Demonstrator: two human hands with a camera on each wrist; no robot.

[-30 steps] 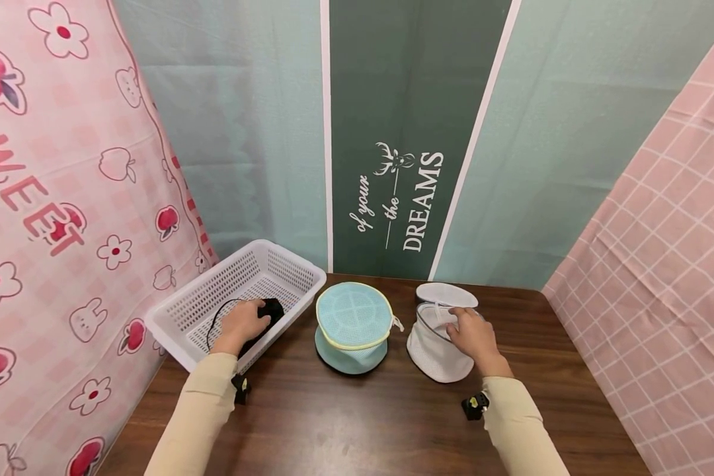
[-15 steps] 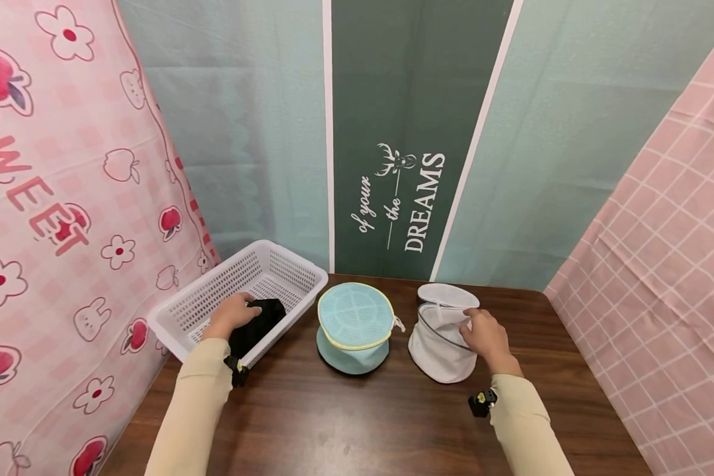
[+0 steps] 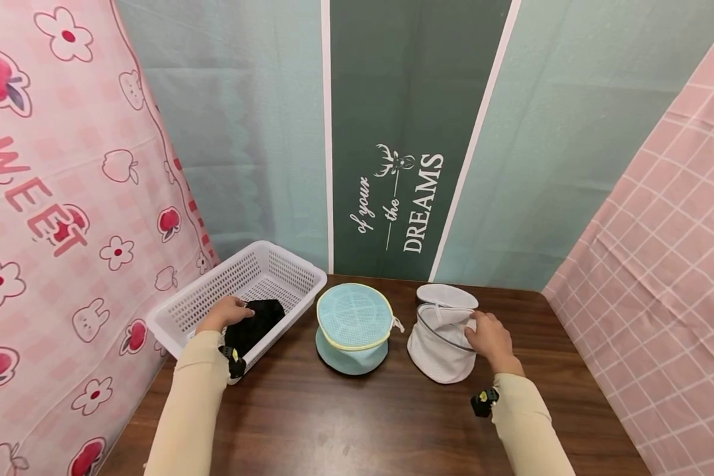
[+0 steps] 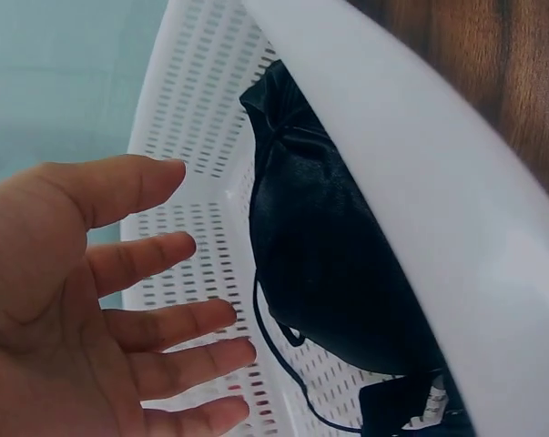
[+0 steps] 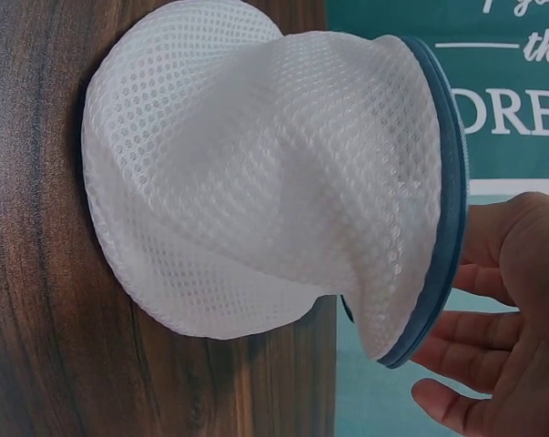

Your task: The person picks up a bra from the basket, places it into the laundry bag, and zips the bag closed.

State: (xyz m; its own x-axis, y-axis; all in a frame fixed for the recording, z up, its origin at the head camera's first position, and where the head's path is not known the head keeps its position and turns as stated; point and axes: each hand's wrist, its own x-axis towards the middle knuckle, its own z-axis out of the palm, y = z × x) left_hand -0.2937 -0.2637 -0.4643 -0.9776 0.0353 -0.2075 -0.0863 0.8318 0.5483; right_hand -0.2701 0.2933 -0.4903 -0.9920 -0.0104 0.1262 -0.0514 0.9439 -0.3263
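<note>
My left hand (image 3: 223, 313) is over the near left side of the white basket (image 3: 301, 266). In the left wrist view the fingers of this hand (image 4: 101, 300) are spread and hold nothing, beside a black drawstring bag (image 4: 320, 246) lying in the basket. At the right, my right hand (image 3: 492, 336) is at the dark rim of a white mesh bag (image 3: 440, 354), which stands with its lid tilted back. In the right wrist view the relaxed fingers of that hand (image 5: 515, 309) reach behind the rim of the mesh bag (image 5: 256, 173); whether they touch it is hidden.
A light blue mesh bag (image 3: 355, 316) with yellow trim stands on the brown wooden table (image 3: 357, 423) between the basket and the white bag. Patterned curtains surround the table at the back, left and right.
My left hand has come off the black bag and moved left, with the black cord no longer stretched up beside it. My right hand has shifted right along the white bag's rim.
</note>
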